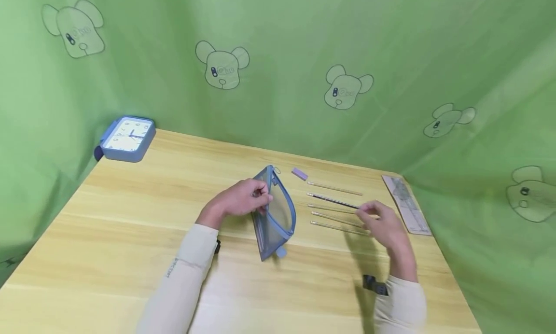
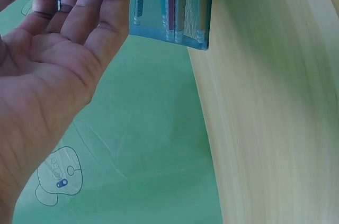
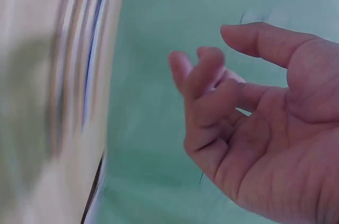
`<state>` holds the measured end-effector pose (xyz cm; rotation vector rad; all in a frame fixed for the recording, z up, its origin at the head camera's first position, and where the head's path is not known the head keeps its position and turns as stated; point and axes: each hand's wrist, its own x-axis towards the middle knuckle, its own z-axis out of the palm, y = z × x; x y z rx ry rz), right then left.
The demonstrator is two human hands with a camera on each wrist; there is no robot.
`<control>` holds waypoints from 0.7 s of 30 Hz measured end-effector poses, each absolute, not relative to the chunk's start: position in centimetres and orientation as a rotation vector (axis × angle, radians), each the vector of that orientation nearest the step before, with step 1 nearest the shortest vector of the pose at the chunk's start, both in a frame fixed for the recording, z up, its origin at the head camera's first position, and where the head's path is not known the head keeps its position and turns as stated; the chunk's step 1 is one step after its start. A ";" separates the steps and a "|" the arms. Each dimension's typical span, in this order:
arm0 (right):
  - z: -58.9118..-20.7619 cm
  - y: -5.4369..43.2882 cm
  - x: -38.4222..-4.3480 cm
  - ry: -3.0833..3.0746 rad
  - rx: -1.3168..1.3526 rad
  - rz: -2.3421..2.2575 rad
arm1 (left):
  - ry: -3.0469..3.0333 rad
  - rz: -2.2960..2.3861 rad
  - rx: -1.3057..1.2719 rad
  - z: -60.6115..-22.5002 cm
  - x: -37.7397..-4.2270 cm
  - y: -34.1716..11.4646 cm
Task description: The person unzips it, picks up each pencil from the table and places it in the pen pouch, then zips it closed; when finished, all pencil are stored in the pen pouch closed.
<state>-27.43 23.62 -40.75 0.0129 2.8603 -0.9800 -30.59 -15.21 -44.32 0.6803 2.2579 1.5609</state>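
In the head view my left hand (image 1: 243,197) pinches the edge of a blue mesh pencil pouch (image 1: 268,232), whose zipped mouth gapes to the right. Through the mesh, the left wrist view shows several pencils (image 2: 170,7) standing inside. My right hand (image 1: 384,223) hovers by the right end of a dark pencil (image 1: 332,200), which lies in a row with several light wooden pencils (image 1: 339,229). The right wrist view shows the thumb apart from the bent fingers (image 3: 204,75), nothing between them. A purple eraser (image 1: 299,173) lies just behind the row.
A blue square clock (image 1: 129,137) stands at the table's far left corner. Near the right edge lies a flat clear packet (image 1: 407,204), perhaps with rulers. Green curtains (image 1: 278,107) with mouse-like drawings hang behind the wooden table (image 1: 130,228) and along its sides.
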 end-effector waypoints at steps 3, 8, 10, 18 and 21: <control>-42.1 28.0 -26.4 2.786 0.158 -0.959 | 2.260 1.536 0.677 -44.2 -30.6 -15.4; -44.6 31.7 -25.5 2.669 0.239 -1.020 | 2.258 1.520 0.670 -44.1 -30.7 -15.7; -45.5 32.1 -25.4 2.630 0.212 -1.075 | 2.262 1.521 0.663 -44.2 -30.7 -15.7; -47.1 31.6 -26.3 2.606 0.139 -1.150 | 2.251 1.529 0.659 -44.6 -30.7 -15.3; -46.9 31.3 -26.3 2.603 0.136 -1.150 | 2.246 1.536 0.651 -44.5 -30.7 -15.0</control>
